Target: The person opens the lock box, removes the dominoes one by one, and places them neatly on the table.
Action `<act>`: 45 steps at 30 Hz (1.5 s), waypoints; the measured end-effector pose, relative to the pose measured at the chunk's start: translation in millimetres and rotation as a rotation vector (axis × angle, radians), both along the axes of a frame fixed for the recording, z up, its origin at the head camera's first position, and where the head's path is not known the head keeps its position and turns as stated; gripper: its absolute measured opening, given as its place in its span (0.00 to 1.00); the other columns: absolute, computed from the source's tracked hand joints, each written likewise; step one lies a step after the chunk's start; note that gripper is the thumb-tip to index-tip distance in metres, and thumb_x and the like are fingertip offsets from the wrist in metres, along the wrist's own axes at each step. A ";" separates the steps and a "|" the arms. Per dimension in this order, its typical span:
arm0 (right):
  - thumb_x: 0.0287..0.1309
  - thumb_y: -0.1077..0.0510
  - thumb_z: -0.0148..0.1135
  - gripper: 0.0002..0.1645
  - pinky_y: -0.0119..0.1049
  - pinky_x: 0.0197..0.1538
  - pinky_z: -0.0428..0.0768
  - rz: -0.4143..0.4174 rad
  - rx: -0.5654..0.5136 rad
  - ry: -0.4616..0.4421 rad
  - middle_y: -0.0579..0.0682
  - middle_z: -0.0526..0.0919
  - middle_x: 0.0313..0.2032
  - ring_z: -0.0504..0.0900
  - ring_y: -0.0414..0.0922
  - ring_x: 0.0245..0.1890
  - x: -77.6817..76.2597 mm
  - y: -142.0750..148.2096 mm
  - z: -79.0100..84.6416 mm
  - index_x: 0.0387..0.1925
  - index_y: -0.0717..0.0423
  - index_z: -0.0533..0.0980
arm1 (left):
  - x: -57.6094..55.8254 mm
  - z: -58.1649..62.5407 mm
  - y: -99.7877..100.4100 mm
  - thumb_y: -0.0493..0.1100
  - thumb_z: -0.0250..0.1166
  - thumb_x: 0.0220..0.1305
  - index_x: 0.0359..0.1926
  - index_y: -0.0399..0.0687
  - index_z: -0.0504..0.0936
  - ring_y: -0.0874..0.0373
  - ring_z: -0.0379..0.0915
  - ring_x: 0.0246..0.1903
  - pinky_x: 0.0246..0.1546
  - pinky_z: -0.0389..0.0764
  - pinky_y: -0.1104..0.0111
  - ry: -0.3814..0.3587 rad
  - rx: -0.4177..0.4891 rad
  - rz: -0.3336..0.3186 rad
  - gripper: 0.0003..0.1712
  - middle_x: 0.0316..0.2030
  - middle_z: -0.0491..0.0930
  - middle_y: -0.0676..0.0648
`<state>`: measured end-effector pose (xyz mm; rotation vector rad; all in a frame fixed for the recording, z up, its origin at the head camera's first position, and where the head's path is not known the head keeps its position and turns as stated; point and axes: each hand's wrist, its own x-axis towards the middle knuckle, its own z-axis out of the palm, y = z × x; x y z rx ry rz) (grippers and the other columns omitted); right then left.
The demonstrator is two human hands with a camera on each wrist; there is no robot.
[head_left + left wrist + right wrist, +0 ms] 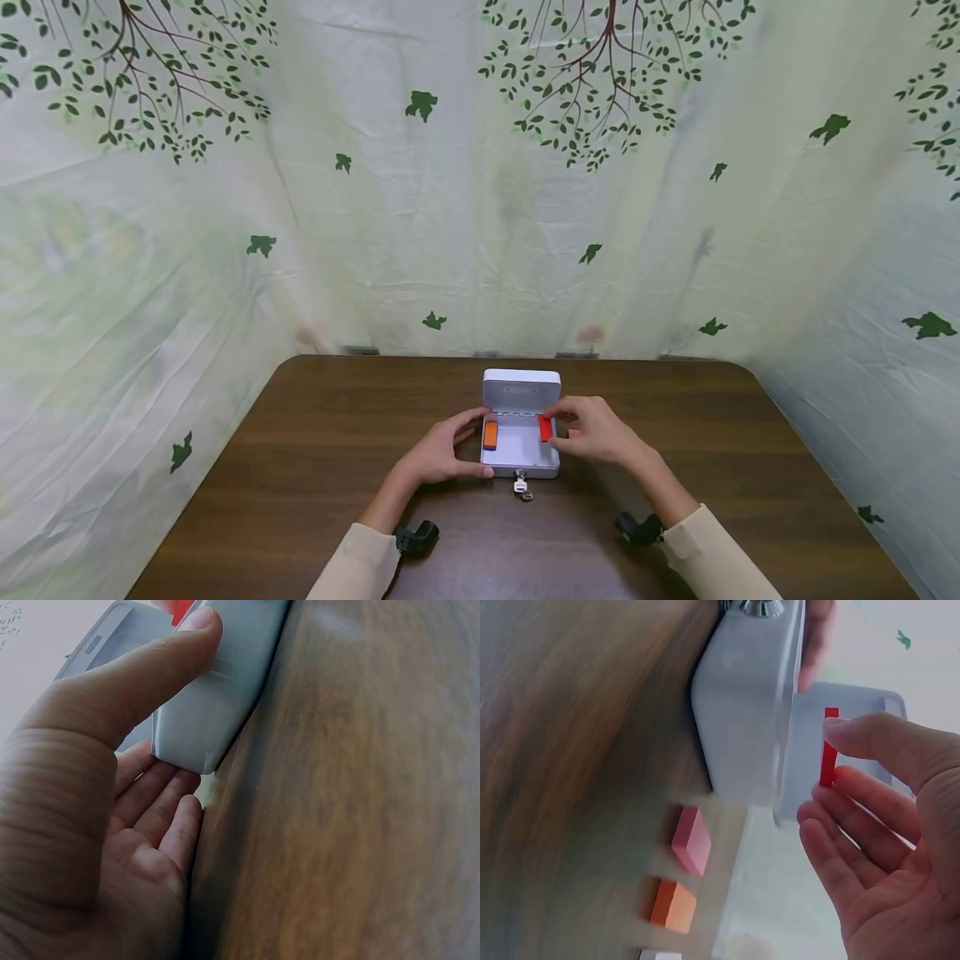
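The right grip (pixel 594 431) pinches a red block (pixel 545 428) at the white box (pixel 542 472) the left grip (pixel 444 452) holds; an orange block (pixel 491 435) is already in, by the left grip; a pink block (pixel 693 841) and second orange block (pixel 673 906) are left outside, near the right grip.

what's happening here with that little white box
Someone's right grip pinches a red block at the right side of an open white box; whether the block touches the bottom is hard to tell. The left grip holds the box's left side. An orange block sits inside along the left, while a pink block and a second orange block are on the wooden table beside the box.
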<state>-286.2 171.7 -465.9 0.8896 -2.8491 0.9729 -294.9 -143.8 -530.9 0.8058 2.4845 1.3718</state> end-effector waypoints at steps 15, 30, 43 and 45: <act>0.56 0.58 0.75 0.19 0.50 0.54 0.88 -0.032 0.001 -0.005 0.51 0.88 0.48 0.87 0.51 0.48 5.7 25.2 5.4 0.50 0.55 0.84 | 0.1 -0.7 -0.7 0.55 0.83 0.50 0.77 0.54 0.63 0.51 0.62 0.75 0.75 0.66 0.55 0.002 0.015 -0.007 0.57 0.75 0.65 0.51; 0.55 0.58 0.77 0.20 0.47 0.54 0.89 -0.070 -0.009 0.017 0.50 0.88 0.47 0.88 0.50 0.47 5.5 49.4 3.1 0.50 0.55 0.84 | 0.0 -2.1 -0.4 0.54 0.83 0.50 0.77 0.55 0.64 0.51 0.62 0.75 0.76 0.66 0.55 -0.007 0.033 -0.010 0.56 0.75 0.66 0.51; 0.55 0.57 0.77 0.21 0.51 0.55 0.88 -0.126 -0.008 -0.008 0.52 0.88 0.48 0.87 0.53 0.49 3.4 69.5 -0.9 0.51 0.55 0.84 | 0.1 -0.4 -0.9 0.55 0.83 0.50 0.77 0.54 0.63 0.52 0.62 0.75 0.76 0.66 0.56 -0.001 0.019 -0.017 0.57 0.75 0.66 0.51; 0.55 0.57 0.77 0.21 0.51 0.54 0.88 -0.128 -0.001 -0.005 0.52 0.88 0.48 0.87 0.52 0.48 2.9 72.3 -1.7 0.51 0.55 0.84 | 0.2 -0.3 -0.8 0.55 0.83 0.50 0.77 0.53 0.63 0.52 0.62 0.75 0.76 0.66 0.57 0.002 0.019 -0.019 0.57 0.75 0.66 0.50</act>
